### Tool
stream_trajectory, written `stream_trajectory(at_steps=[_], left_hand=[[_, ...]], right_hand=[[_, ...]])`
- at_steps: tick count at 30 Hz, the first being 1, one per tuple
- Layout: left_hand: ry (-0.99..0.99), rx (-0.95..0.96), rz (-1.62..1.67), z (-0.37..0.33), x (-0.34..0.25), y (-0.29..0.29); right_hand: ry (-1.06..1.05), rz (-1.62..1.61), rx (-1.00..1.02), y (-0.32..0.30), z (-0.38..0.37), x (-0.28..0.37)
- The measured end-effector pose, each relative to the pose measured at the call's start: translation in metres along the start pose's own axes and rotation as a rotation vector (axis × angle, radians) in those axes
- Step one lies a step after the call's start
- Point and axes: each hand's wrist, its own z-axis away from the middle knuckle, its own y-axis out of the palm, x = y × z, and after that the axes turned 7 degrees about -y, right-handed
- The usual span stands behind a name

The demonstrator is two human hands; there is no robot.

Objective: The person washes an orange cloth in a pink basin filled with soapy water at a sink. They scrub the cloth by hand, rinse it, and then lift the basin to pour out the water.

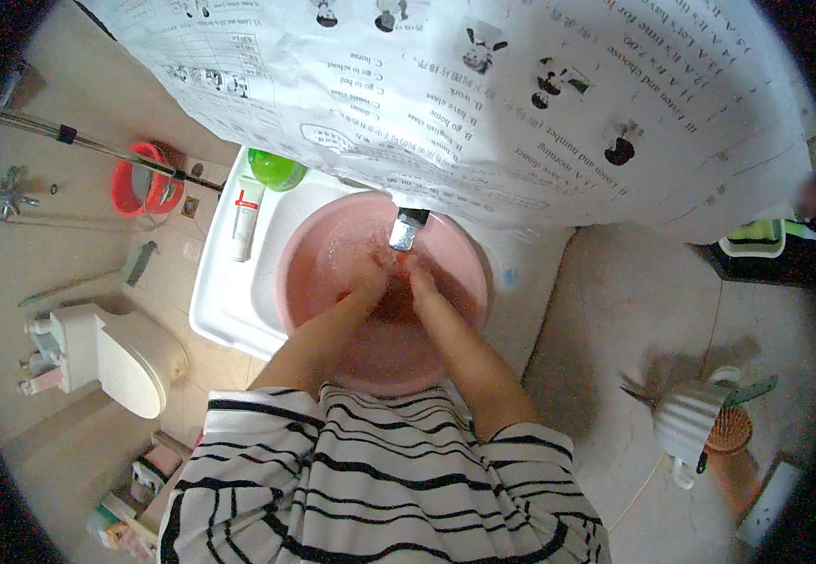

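Observation:
Both my forearms reach down into a pink basin (464,273) that sits in the white sink. My left hand (368,273) and my right hand (415,273) are close together just below the metal faucet (406,231), low in the basin. Water with some splash or bubbles shows by the left hand. Under my wrists lies a dark reddish patch (394,305); whether it is a thing or shadow in the water I cannot make out. My fingers are small and blurred there, so their pose and anything between them stay hidden.
Behind the faucet hangs a large printed paper sheet (408,103). A white tube (245,221) and a green container (276,169) stand on the white sink edge (209,291). A toilet (135,362) and red bucket (149,179) are left; a striped cup (685,418) with brushes is right.

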Motion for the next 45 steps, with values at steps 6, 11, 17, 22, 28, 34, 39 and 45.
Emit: stream_trajectory(at_steps=[6, 11, 17, 22, 28, 34, 39, 45], left_hand=[[0.278, 0.191, -0.014, 0.055, -0.040, 0.022], [0.686, 0.142, -0.742, 0.097, -0.083, -0.037], [0.604, -0.193, -0.491, 0.091, -0.086, -0.046], [0.760, -0.064, -0.580, 0.122, -0.088, -0.034], [0.402, 0.013, -0.735, 0.039, -0.046, -0.053], [0.240, -0.094, -0.921, -0.012, -0.001, -0.008], [0.598, 0.206, -1.120, -0.035, 0.013, -0.008], [-0.082, 0.115, -0.314, 0.000, -0.016, 0.010]], right_hand=[[0.224, -0.643, 0.199, -0.024, 0.019, 0.041], [0.202, -0.652, 0.283, 0.010, 0.103, 0.092], [0.112, -0.705, 0.524, 0.001, 0.094, 0.044], [0.175, -0.519, 0.421, -0.010, 0.104, 0.033], [0.309, -0.453, 0.081, 0.006, 0.144, 0.114], [0.234, -0.505, 0.122, -0.027, 0.046, 0.047], [0.251, -0.383, 0.064, -0.036, 0.007, 0.017], [0.111, -0.292, 0.024, -0.019, -0.009, -0.011]])
